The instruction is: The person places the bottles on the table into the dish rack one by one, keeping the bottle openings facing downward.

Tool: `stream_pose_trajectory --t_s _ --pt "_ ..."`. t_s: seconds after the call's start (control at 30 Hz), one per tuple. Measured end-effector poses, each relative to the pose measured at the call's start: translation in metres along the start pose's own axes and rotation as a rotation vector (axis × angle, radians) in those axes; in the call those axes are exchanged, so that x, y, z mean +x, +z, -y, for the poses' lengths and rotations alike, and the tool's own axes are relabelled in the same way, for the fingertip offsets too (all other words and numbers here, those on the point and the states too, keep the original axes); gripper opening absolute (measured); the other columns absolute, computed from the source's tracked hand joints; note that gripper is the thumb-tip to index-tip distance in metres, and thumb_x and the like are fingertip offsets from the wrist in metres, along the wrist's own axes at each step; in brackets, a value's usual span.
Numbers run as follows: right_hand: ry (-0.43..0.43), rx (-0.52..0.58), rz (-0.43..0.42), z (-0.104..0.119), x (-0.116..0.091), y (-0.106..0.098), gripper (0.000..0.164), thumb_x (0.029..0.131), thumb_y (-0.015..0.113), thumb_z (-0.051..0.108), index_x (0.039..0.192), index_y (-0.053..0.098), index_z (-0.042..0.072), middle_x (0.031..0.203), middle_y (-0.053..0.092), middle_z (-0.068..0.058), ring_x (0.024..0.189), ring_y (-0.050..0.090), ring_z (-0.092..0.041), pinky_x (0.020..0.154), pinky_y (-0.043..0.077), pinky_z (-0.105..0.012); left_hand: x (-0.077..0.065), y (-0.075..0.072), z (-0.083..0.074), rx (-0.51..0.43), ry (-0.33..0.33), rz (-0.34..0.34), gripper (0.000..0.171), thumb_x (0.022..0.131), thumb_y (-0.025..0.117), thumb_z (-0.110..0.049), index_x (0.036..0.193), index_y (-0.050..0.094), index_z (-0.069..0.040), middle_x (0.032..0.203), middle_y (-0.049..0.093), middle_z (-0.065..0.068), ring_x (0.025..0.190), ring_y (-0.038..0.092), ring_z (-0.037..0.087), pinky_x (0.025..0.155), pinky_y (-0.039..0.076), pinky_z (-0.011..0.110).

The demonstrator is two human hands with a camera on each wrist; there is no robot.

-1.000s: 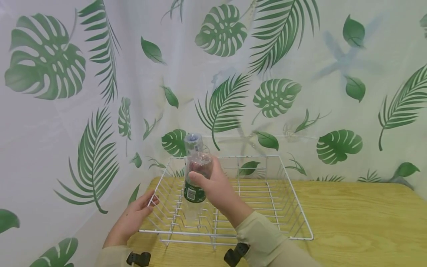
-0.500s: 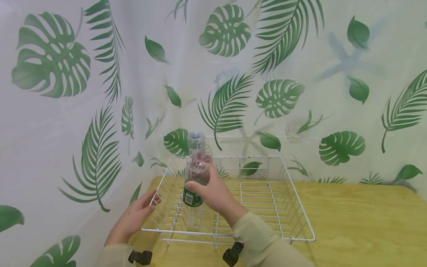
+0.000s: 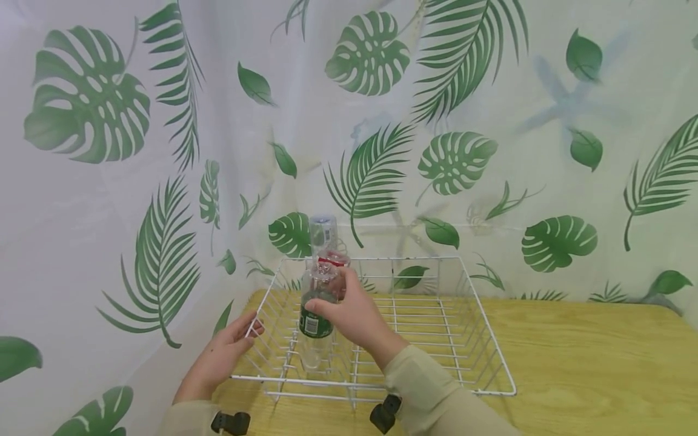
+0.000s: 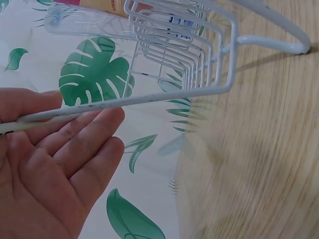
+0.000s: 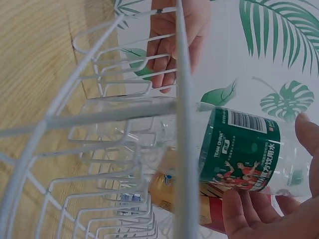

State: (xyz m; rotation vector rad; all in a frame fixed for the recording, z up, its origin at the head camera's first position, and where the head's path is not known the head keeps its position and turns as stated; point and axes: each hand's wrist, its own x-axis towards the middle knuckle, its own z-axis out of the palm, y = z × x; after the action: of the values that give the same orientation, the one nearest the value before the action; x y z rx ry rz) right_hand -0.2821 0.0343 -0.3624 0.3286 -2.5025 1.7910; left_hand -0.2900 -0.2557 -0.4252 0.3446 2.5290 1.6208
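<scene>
My right hand holds a clear plastic bottle with a green label, upside down inside a white wire dish rack. In the right wrist view, the thumb and fingers are on opposite sides of this bottle, near its base. Right behind it stand a bottle with a red and orange label and a clear bottle with a bluish base. My left hand rests at the rack's left rim. In the left wrist view, the rim wire passes between its thumb and its nearly straight fingers.
The rack stands on a wood-grain table, which extends to its right. A white curtain with green leaves hangs behind the table and along the left side. The rack's upright wire prongs surround the bottles' lower ends.
My right hand has moved the green-labelled bottle slightly down and towards me, away from the bottles behind. More of the red label shows now. The left hand stays at the rim.
</scene>
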Motion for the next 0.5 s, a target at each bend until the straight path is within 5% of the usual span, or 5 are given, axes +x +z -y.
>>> stream_pose_trajectory --t_s 0.27,0.5 --pt "0.002 0.063 -0.028 -0.002 0.009 -0.014 0.073 0.087 0.08 0.022 0.146 0.038 0.013 0.122 0.055 -0.012 0.111 0.058 -0.028 0.09 0.055 -0.044 0.003 0.008 0.002 -0.013 0.005 0.002 0.059 0.105 0.045 -0.004 0.159 0.023 0.001 0.151 0.045 0.023 0.145 0.034 0.037 0.117 0.028 0.051" --pt "0.001 0.055 -0.03 -0.004 0.003 -0.028 0.073 0.088 0.079 0.027 0.149 0.04 0.016 0.129 0.055 -0.014 0.115 0.058 -0.03 0.089 0.056 -0.046 0.007 0.01 0.003 -0.006 0.031 -0.006 0.057 0.105 0.045 -0.004 0.158 0.024 0.003 0.148 0.046 0.025 0.142 0.04 0.039 0.115 0.034 0.052"
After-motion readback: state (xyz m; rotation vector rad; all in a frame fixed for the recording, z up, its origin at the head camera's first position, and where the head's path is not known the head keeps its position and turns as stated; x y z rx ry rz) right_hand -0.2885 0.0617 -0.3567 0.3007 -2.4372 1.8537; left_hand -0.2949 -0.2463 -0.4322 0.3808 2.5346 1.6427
